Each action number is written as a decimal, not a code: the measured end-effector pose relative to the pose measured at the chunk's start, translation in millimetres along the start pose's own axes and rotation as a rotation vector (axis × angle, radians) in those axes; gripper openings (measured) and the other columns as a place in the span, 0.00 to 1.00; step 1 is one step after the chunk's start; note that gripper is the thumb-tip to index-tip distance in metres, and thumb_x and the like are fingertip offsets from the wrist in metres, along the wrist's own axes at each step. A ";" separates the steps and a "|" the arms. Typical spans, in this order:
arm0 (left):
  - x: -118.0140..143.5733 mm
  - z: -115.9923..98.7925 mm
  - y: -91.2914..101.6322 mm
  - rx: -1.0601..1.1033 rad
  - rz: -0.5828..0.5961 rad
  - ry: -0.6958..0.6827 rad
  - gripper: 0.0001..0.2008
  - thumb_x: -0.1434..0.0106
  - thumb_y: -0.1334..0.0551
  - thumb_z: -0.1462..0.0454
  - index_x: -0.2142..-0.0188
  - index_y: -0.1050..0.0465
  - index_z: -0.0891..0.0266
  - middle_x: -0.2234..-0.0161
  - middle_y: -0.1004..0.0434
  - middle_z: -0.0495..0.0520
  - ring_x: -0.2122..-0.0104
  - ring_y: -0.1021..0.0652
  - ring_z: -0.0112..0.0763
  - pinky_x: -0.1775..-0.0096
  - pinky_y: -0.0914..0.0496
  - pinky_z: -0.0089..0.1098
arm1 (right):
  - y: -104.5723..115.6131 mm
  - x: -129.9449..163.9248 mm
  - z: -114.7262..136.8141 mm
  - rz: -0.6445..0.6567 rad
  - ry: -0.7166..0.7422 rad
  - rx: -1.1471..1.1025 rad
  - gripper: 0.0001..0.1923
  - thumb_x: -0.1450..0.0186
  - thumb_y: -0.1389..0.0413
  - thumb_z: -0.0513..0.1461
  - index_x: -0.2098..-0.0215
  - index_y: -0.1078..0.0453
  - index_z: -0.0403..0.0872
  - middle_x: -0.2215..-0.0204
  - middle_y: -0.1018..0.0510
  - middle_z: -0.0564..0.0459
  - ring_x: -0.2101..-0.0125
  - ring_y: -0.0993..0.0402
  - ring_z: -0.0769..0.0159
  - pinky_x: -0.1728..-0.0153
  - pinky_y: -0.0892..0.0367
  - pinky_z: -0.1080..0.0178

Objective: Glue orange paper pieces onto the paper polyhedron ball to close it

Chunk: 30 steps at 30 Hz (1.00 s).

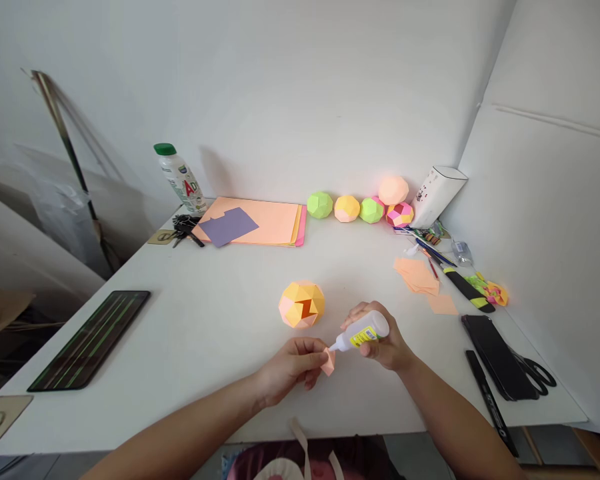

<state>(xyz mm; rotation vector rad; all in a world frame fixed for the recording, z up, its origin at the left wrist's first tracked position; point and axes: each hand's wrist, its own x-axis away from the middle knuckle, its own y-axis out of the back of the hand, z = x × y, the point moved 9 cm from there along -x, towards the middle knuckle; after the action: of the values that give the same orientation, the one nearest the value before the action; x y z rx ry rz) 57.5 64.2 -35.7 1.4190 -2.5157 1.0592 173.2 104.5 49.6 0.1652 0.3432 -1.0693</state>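
Note:
Between the thumb and fingers of my left hand (296,368) is a small folded piece of peach paper (329,364). My right hand (384,345) grips a white glue bottle (364,332) with a yellow label, tilted so its nozzle points down-left. The nozzle tip meets the upper edge of the paper piece, or sits very close to it. Just beyond my hands, a yellow and peach faceted paper ball (296,312) rests on the white table (220,300). An opening shows in its front side.
Finished-looking paper balls (320,205) line the wall. Coloured paper sheets (275,223), a white bottle (183,180) and keys (183,229) lie back left. A phone-like slab (93,340) is left. Peach paper pieces (417,276), a cutter (467,288), scissors (539,373) and a marker (490,400) lie right.

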 end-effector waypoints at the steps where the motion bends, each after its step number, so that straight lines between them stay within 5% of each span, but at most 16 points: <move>1: 0.0 0.5 -0.1 0.003 0.000 0.002 0.16 0.51 0.28 0.55 0.77 0.26 0.66 0.76 0.25 0.51 0.83 0.39 0.17 0.80 0.43 0.25 | -0.2 -0.2 0.3 0.000 0.002 -0.002 0.18 0.44 0.34 0.50 0.64 0.34 0.50 0.67 0.25 0.50 0.65 0.29 0.62 0.69 0.34 0.61; 30: -0.2 1.1 2.9 -0.009 0.008 -0.003 0.14 0.48 0.29 0.56 0.74 0.24 0.66 0.75 0.26 0.52 0.81 0.40 0.19 0.78 0.43 0.26 | -3.6 1.9 3.7 0.035 0.017 -0.011 0.18 0.45 0.34 0.49 0.65 0.34 0.50 0.69 0.25 0.52 0.67 0.28 0.63 0.69 0.32 0.60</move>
<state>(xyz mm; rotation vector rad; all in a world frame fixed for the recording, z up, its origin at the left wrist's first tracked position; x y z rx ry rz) 55.7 64.6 -38.2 1.4111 -2.5267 1.0460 171.5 100.1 52.5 0.1699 0.3599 -1.0323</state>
